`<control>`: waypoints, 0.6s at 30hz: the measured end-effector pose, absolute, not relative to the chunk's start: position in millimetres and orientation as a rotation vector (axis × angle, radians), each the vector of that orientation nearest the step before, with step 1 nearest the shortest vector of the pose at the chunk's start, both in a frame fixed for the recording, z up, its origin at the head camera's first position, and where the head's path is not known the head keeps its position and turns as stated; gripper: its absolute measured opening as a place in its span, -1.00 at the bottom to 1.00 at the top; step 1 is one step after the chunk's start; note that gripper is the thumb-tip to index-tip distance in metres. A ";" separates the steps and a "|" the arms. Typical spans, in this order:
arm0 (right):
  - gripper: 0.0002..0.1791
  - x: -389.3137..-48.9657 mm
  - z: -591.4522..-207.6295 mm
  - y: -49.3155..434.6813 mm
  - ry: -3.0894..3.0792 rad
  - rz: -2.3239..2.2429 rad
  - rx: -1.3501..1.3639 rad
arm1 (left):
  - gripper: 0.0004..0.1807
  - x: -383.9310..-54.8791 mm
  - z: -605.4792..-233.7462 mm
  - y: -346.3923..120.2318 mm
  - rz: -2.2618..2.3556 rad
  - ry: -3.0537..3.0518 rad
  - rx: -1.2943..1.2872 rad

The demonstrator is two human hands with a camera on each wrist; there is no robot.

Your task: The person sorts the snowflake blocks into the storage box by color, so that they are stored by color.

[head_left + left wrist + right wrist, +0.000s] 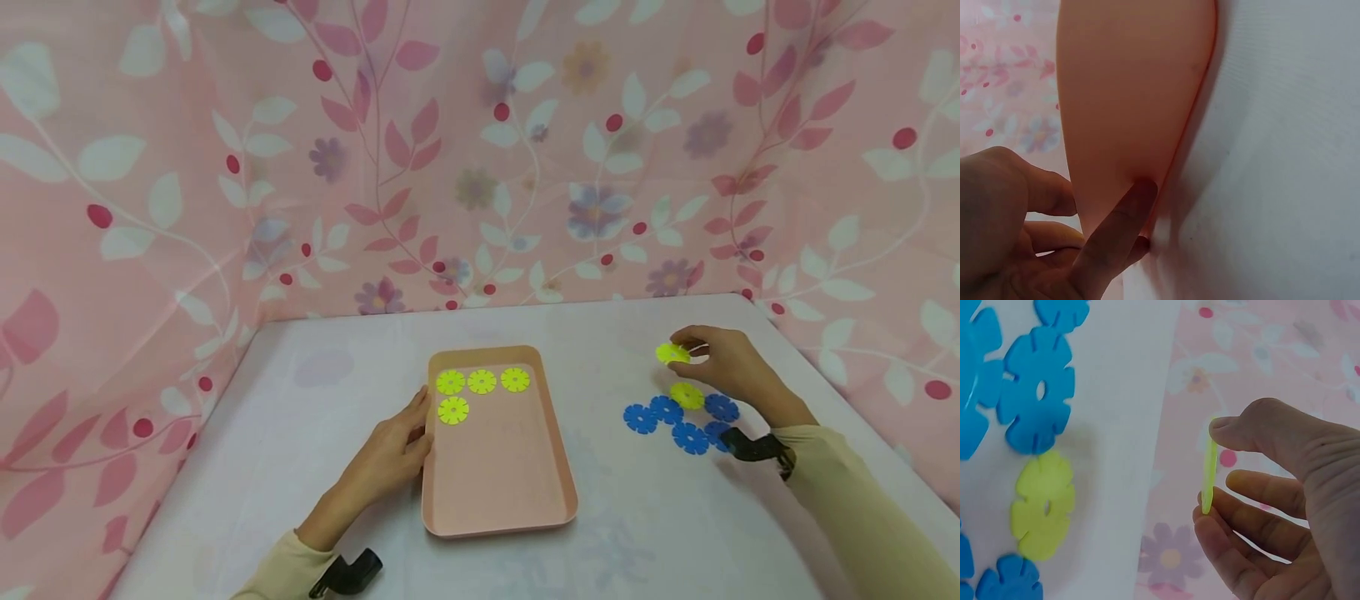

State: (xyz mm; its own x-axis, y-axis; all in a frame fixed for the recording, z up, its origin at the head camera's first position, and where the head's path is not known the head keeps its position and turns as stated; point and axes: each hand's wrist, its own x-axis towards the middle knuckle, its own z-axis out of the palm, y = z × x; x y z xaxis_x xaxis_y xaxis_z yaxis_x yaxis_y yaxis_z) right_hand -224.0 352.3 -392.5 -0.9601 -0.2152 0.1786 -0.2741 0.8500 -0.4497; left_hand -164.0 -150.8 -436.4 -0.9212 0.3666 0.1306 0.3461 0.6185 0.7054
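Observation:
My right hand (723, 362) pinches a yellow notched plastic disc (672, 354) by its edges, between thumb and fingertips. The right wrist view shows this disc (1210, 469) edge-on, raised above the table. Below that hand, another yellow disc (686, 396) lies among several blue notched discs (691, 437). My left hand (390, 450) is at the left side of a shallow pink tray (498, 483), its fingers touching the outer wall (1135, 94). Inside the tray, three yellow discs (482, 382) form a row along the far end, with one more yellow disc (453, 410) below the leftmost.
A white cloth (315, 442) with faint prints covers the table. Pink floral curtains (465, 167) hang behind it and along both sides. Black wrist cameras (750, 446) sit at both cuffs, the right one overlapping a blue disc in the head view.

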 end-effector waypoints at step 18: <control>-0.54 -223.2 -379.1 333.0 -2.877 0.783 0.437 | -0.32 -162.7 -433.4 -145.9 1.261 2.805 0.591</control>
